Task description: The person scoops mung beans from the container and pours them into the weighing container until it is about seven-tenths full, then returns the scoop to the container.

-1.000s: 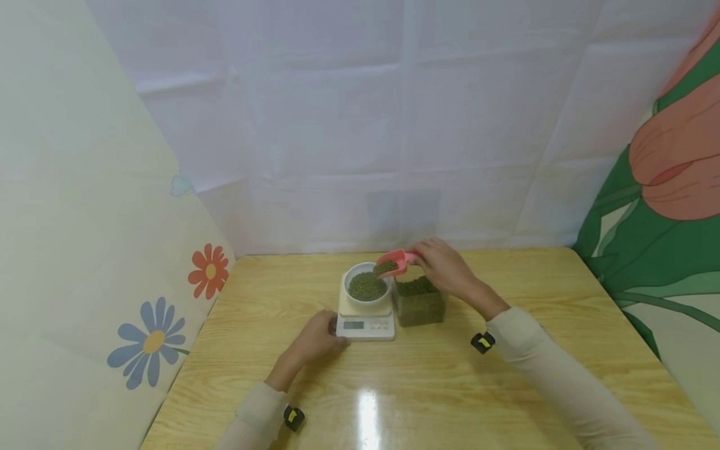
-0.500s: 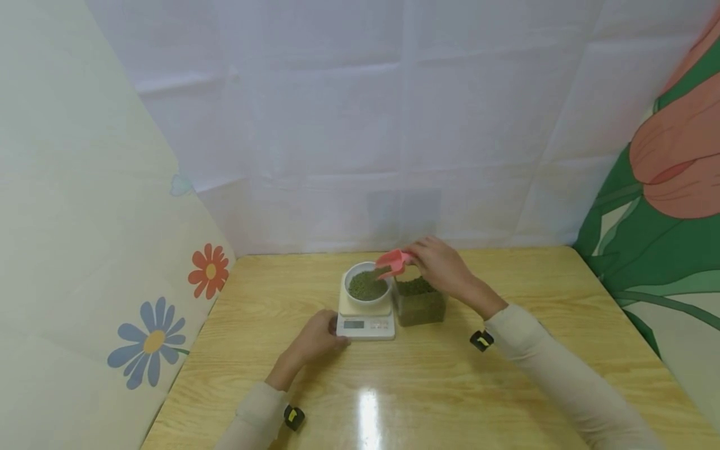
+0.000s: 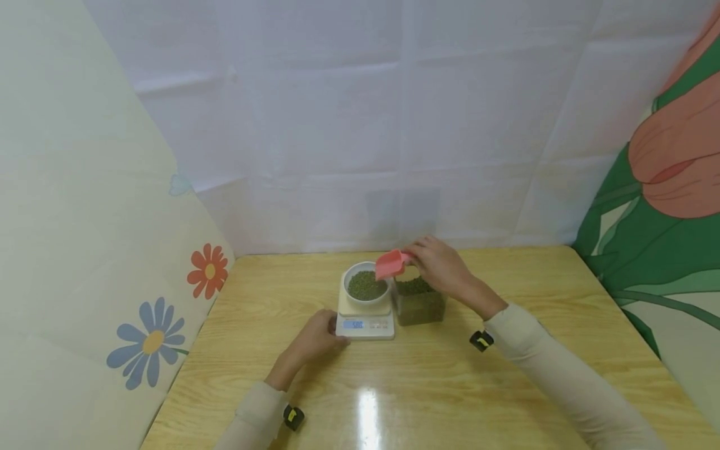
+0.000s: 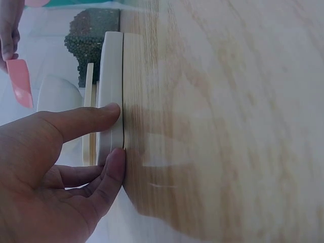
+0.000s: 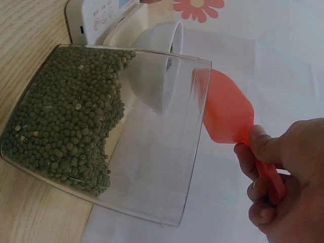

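My right hand (image 3: 441,265) grips the handle of a small pink scoop (image 3: 390,264), tilted over the right rim of a white bowl (image 3: 367,299). No beans show in the scoop. Green mung beans (image 3: 364,285) fill much of the bowl, which stands on a white kitchen scale (image 3: 365,326) with a lit blue display. My left hand (image 3: 319,336) holds the scale's front left corner, thumb and fingers against its sides in the left wrist view. Right of the scale stands a clear square container (image 5: 152,167), partly filled with mung beans (image 5: 66,121).
The wooden table (image 3: 427,387) meets a white cloth backdrop (image 3: 315,156) close behind the scale. Flower-printed panels stand at left (image 3: 84,250) and right (image 3: 664,262). Below the right forearm hangs a black wrist device (image 3: 481,340), with another (image 3: 294,417) at the left wrist.
The scoop has tipped further toward the bowl, and the beans it carried have poured out. The scale's display has lit up blue. My left hand has stayed in place.
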`<state>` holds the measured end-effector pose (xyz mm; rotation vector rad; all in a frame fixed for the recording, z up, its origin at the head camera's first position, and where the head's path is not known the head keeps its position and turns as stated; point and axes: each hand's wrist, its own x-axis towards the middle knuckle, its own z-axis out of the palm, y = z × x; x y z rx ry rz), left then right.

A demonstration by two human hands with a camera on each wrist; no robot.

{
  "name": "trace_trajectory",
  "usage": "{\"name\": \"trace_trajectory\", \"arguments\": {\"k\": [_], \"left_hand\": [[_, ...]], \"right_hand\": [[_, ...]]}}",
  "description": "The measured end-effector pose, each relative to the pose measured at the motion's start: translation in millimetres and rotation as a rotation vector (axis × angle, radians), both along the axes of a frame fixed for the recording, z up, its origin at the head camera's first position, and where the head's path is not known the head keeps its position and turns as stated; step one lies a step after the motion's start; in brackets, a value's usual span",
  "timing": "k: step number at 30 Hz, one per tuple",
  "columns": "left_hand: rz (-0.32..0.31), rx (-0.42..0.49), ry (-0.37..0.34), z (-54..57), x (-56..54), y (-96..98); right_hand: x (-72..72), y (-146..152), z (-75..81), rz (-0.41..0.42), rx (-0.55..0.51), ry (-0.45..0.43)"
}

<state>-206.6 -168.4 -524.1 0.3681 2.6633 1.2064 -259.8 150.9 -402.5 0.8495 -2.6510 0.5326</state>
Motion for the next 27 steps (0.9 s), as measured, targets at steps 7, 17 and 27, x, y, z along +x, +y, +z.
{"name": "trace_trajectory", "arguments": {"k": [7,17,27], "left_hand": [[0.0,-0.021,0.009,0.2,0.4,0.5],[-0.003,-0.027,0.005,-1.1,0.1,0.5],[-0.003,-0.025,0.015,-1.4,0.0,0.5]], "right_hand": [[0.9,1.1,1.3,0.0,-0.023,-0.005],[2.3,3.3,1.1,-0.03,-0.016,-0.024],[3.7,10.4,1.7,-0.049,-0.049,-0.04]]}}
